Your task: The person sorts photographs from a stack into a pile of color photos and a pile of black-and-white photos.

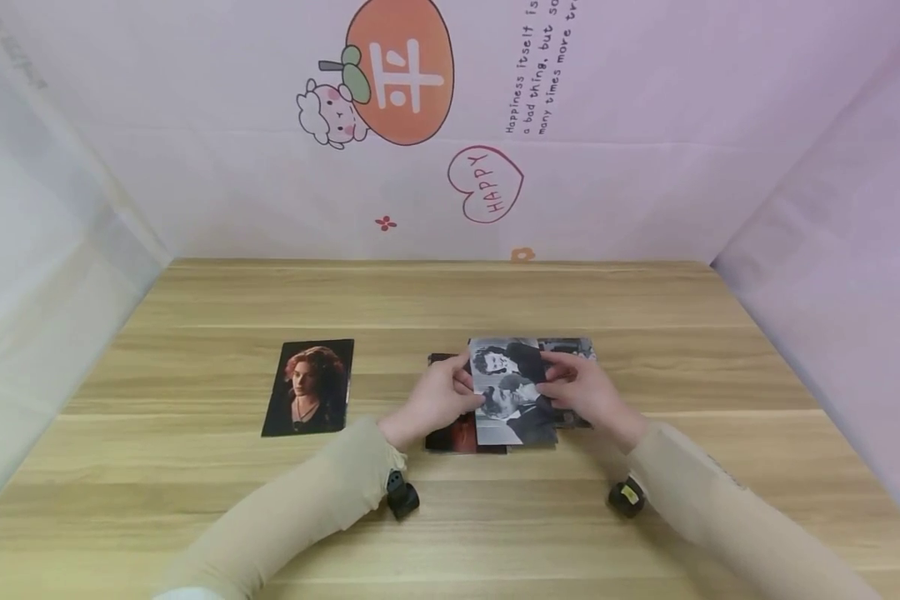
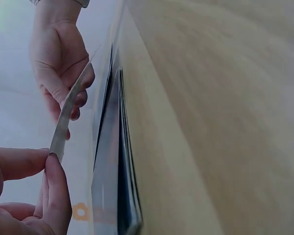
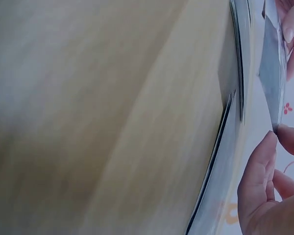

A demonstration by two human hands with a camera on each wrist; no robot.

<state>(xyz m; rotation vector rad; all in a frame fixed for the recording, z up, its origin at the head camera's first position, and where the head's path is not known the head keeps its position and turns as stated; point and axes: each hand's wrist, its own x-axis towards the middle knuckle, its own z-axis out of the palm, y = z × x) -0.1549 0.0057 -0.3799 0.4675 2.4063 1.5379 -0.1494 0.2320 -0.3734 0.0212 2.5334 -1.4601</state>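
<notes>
Both hands hold a black-and-white photo card [image 1: 512,421] picturing two people. My left hand [image 1: 441,398] pinches its left edge between thumb and fingers, and my right hand [image 1: 583,390] grips the right edge. In the left wrist view the held card appears side-on, slightly bowed, raised off the table. Below it lie a dark card with red in it [image 1: 457,437], partly covered by the left hand, and a grey card [image 1: 576,345], partly behind the right hand. Seen edge-on in the right wrist view, those lower cards [image 3: 239,58] form thin stacks.
A dark portrait photo card [image 1: 313,390] lies apart on the left of the wooden table [image 1: 450,533]. A pale printed cloth [image 1: 630,192] rises behind the table and along both sides. Black wrist cameras [image 1: 402,497] hang by both cuffs.
</notes>
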